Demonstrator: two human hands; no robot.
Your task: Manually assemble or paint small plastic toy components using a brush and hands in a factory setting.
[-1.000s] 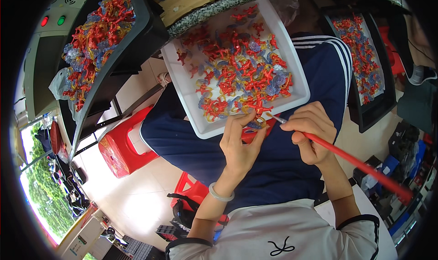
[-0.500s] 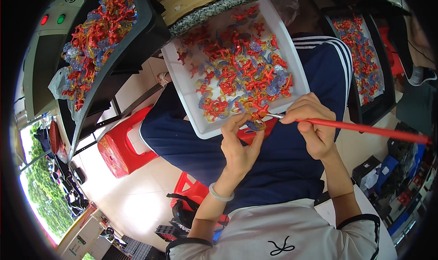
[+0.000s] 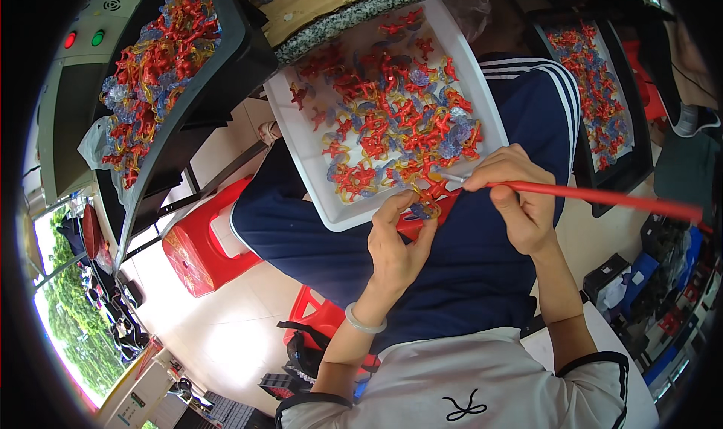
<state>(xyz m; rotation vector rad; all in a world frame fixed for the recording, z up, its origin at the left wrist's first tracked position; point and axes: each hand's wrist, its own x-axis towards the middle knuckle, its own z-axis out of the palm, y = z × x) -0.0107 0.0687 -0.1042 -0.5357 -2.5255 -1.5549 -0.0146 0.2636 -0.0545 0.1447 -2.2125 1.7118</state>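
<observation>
Left hand (image 3: 393,250), forearm from 7 o'clock, pinches red-and-blue figurine (image 3: 426,207) at white tray's (image 3: 348,219) 6 o'clock edge; right hand (image 3: 525,207), forearm from 5 o'clock, pencil-grips brush (image 3: 595,194), tip toward 9 o'clock.

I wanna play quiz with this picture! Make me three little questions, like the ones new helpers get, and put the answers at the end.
1. Which hand holds the red-handled brush?

2. True or false: the left hand is empty.

3. What fills most of the white tray?
A) Pencils
B) Small red, yellow and blue pieces
C) Water

Key:
1. The right hand.
2. False: the left hand pinches one small piece in its fingertips.
3. B.
</observation>
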